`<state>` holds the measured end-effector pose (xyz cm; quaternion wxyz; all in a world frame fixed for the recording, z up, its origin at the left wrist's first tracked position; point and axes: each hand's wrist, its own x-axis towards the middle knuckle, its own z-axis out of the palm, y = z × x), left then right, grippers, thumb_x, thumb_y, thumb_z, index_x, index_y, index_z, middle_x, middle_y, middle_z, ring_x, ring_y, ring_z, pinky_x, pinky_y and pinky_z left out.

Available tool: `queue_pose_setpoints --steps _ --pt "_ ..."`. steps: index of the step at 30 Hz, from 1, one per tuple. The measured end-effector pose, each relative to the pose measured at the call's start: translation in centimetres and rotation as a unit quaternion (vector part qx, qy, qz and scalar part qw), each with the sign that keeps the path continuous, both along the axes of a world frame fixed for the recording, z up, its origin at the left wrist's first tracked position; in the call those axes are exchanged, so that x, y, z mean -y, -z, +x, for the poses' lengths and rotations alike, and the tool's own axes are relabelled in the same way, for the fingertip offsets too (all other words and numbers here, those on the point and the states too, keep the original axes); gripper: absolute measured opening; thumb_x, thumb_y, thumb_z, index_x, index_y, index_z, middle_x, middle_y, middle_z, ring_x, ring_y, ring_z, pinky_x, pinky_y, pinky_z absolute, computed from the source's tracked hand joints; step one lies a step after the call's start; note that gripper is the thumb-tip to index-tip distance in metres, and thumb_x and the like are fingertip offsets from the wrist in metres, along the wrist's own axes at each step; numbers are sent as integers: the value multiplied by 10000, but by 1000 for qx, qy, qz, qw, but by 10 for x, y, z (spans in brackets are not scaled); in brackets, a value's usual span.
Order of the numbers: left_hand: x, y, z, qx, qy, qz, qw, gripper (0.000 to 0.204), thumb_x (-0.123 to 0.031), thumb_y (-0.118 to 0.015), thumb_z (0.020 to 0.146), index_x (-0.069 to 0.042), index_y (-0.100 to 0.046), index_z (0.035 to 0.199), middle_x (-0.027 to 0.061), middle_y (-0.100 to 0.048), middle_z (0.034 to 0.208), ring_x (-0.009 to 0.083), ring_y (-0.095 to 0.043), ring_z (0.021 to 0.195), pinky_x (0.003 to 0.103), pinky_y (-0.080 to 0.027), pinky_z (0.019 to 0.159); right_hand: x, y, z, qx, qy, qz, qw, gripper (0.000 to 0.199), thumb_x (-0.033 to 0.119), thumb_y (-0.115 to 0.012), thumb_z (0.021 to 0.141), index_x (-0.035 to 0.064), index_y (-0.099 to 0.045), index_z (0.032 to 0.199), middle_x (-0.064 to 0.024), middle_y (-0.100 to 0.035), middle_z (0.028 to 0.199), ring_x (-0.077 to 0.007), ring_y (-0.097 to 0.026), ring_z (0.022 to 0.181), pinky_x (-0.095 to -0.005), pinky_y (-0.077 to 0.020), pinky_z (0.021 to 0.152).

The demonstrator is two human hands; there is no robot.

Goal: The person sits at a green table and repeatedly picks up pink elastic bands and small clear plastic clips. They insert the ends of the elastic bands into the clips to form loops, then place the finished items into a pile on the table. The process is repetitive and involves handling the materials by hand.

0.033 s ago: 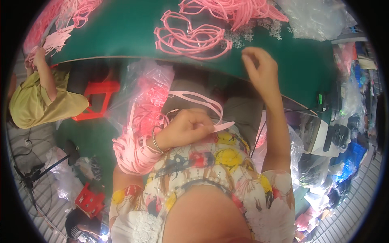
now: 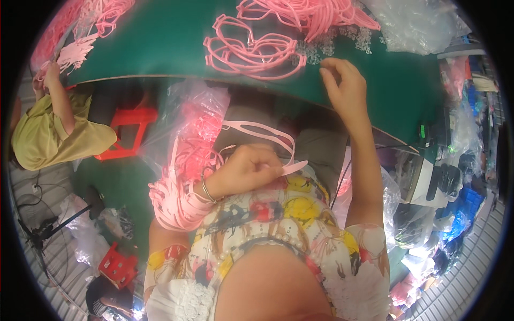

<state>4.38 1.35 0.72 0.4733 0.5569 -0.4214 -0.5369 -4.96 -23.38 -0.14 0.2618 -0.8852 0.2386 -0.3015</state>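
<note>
In the head view, the left hand (image 2: 243, 171) is closed around a pink eyeglass frame (image 2: 262, 136), held low above the lap, with its long axis running left to right. The right hand (image 2: 342, 85), fingers loosely curled and holding nothing, reaches the small clear parts (image 2: 316, 51) on the green table (image 2: 160, 48), so it is nearer to them.

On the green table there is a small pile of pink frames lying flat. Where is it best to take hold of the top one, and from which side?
Probably at its near rim, coming from above on the table-edge side. The pink frames lie flat and overlapping, so thin loops offer only an edge to pinch. The right hand is close beside them at the edge of the green table; the left hand already holds a frame.
</note>
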Motion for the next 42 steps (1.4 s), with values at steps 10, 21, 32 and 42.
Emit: queue_pose_setpoints --steps 10,21,32,42 --pt "-3 3 0 -4 -7 -20 1000 100 -62 -607 834 23 -641 794 32 -533 721 93 -517 644 254 -393 557 20 14 9 -85 38 -123 988 142 151 -658 798 92 -673 927 -83 -606 863 -284 -582 854 -400 -468 746" --pt "-4 6 0 16 -3 -43 999 83 -61 -627 820 17 -648 803 39 -544 721 104 -516 680 262 -392 595 13 6 19 -56 34 -130 989 160 171 -671 784 109 -677 931 -54 -606 827 -271 -575 824 -406 -430 703" --pt "-4 3 0 -14 -6 -26 1000 88 -62 -631 826 18 -642 790 35 -542 723 95 -522 626 252 -391 545 21 13 16 -59 -11 -103 993 177 150 -705 744 137 -683 919 -49 -615 790 -257 -586 767 -379 -445 683" --pt "-5 4 3 -61 -68 -5 996 127 -53 -584 866 19 -622 769 28 -555 712 89 -555 560 216 -418 479 -48 -15 -30 47 -114 481 868 89 68 -609 877 5 -608 940 -2 -601 848 -74 -555 796 -225 -451 729"
